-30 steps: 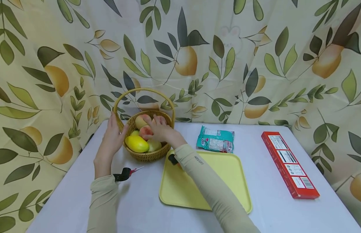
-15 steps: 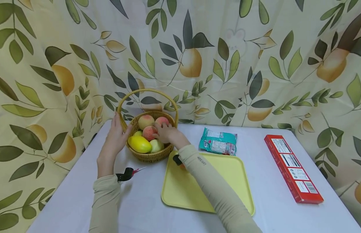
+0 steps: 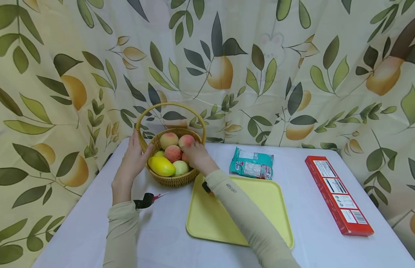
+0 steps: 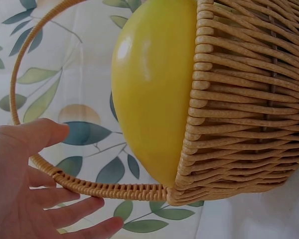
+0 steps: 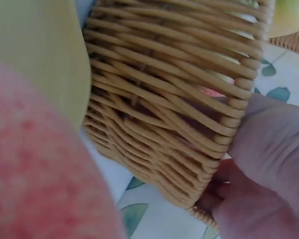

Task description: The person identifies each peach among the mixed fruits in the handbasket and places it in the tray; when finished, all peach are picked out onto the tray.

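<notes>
A wicker basket with an arched handle holds a yellow mango, a pale green fruit and several peaches. My left hand lies at the left side of the handle, fingers stretched out; in the left wrist view the thumb and fingers are on either side of it. My right hand reaches over the basket's right rim with bent fingers beside the rear right peach. The basket wall hides its fingertips in the right wrist view, so I cannot tell whether it grips a fruit.
A yellow tray lies under my right forearm. A pink peach is close below the right wrist, near the tray. Behind the tray is a teal snack packet; a long red box lies at the right. A patterned curtain hangs behind.
My right hand has drawn back from over the peaches toward the basket's right side, its fingers now more bent. The left hand keeps its place at the handle. The head view has shifted slightly.
</notes>
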{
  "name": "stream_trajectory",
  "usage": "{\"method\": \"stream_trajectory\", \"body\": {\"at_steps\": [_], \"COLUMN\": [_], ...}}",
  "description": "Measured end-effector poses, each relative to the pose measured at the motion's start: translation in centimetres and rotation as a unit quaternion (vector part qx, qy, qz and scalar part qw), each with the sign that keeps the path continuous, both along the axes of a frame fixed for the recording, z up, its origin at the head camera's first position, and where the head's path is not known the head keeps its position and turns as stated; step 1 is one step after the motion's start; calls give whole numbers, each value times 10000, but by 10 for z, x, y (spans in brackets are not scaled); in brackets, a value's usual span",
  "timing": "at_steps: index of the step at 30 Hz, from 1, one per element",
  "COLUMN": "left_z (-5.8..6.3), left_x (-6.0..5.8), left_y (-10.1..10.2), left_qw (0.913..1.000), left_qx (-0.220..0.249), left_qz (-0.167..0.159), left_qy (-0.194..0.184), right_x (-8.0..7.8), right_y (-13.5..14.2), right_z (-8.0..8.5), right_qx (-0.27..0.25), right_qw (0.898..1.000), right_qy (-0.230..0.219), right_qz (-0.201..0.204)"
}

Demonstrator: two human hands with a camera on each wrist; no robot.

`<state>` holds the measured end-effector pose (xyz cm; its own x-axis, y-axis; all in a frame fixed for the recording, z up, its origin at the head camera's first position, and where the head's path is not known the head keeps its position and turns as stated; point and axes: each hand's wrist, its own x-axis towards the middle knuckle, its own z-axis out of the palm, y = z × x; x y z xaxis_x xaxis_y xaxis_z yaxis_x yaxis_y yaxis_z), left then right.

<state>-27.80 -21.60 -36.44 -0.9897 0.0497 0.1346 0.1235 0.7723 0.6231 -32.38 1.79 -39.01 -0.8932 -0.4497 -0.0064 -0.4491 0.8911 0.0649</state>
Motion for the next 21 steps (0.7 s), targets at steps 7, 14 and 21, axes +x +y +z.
{"method": "stream_trajectory", "body": {"at_steps": [7,14,21], "left_z": [-2,-1,3], "left_x": [-2,-1,2], "left_y": [5,5,-3], "left_qw": [10000,9999,9999], "left_qx": [43,105,-94], "left_qz": [-15,-11,-138], "left_qy": [50,-2,-32], "right_x": [-2,4,37], "right_y": [10,18,33], "right_z": [1,10,19], "right_qx": [-71,-507,-1396], "right_qw": [9992,9971,9897], "right_qy": [330,337,227], "right_qz": [221,466,234]}}
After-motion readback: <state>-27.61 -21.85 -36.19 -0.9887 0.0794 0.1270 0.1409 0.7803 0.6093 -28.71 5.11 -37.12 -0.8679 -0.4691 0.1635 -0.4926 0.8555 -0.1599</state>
